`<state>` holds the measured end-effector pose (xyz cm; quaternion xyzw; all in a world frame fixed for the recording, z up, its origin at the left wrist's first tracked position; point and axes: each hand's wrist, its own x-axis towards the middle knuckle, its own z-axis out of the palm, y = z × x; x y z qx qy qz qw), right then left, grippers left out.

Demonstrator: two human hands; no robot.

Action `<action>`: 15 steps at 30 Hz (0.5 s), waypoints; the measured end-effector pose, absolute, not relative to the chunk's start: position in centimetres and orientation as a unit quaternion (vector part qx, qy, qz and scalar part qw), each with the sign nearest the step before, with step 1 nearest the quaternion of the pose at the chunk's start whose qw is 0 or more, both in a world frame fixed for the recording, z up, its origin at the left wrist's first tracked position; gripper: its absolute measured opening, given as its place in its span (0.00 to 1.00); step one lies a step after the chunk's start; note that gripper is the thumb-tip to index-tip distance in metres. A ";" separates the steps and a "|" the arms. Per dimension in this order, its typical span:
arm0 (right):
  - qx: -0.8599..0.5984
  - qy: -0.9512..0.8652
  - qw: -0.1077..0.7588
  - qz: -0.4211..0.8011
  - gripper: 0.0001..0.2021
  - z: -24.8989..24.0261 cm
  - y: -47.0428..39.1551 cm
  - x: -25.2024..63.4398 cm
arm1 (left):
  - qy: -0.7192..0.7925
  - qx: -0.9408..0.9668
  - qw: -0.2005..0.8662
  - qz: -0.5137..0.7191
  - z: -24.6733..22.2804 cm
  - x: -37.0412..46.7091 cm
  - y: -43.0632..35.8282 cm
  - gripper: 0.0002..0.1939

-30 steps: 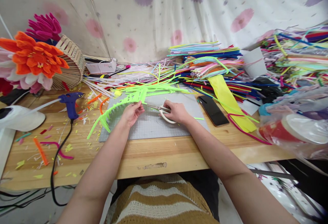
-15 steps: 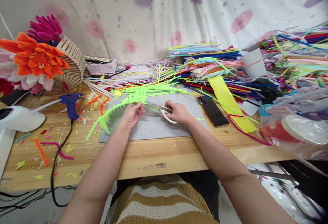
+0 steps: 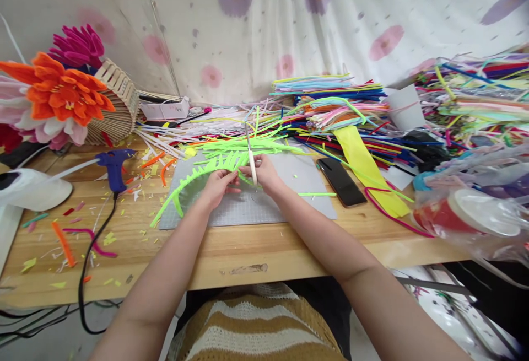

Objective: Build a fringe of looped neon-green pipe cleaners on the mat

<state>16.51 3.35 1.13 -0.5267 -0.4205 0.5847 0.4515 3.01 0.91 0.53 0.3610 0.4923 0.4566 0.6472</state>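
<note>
My left hand [image 3: 222, 187] and right hand [image 3: 263, 173] pinching the fringed lime-green fuzzy strip [image 3: 194, 178], white-handled scissors [image 3: 252, 165] at twelve o'clock.

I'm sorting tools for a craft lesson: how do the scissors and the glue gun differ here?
The scissors have whitish handles, whereas the glue gun has a blue-purple body. The scissors are in the right hand; the glue gun sits untouched on the table. The glue gun has a black cord, while the scissors have none. Both are hand tools.
</note>
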 end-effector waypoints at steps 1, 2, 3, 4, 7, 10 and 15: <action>-0.529 -0.407 0.454 0.590 0.25 0.9 3.4 16.0 | 0.499 0.365 0.642 0.454 0.5 2.9 0.9 0.11; -0.531 -0.393 0.461 0.593 0.26 0.7 3.5 15.6 | 0.503 0.368 0.639 0.451 0.4 2.8 0.8 0.12; -0.533 -0.382 0.469 0.592 0.26 0.4 3.5 15.3 | 0.504 0.371 0.639 0.447 0.4 2.7 0.8 0.13; -0.534 -0.373 0.479 0.589 0.26 0.1 3.5 15.1 | 0.502 0.373 0.642 0.443 0.3 2.6 0.7 0.13; -0.526 -0.359 0.502 0.585 0.26 -0.5 3.4 14.9 | 0.495 0.381 0.645 0.439 0.1 2.5 0.7 0.14; -0.501 -0.353 0.514 0.600 0.26 -0.6 3.3 15.1 | 0.510 0.387 0.620 0.452 -0.1 2.7 0.8 0.15; -0.491 -0.342 0.520 0.610 0.26 -0.6 3.3 15.4 | 0.491 0.397 0.644 0.432 -0.1 2.7 0.8 0.14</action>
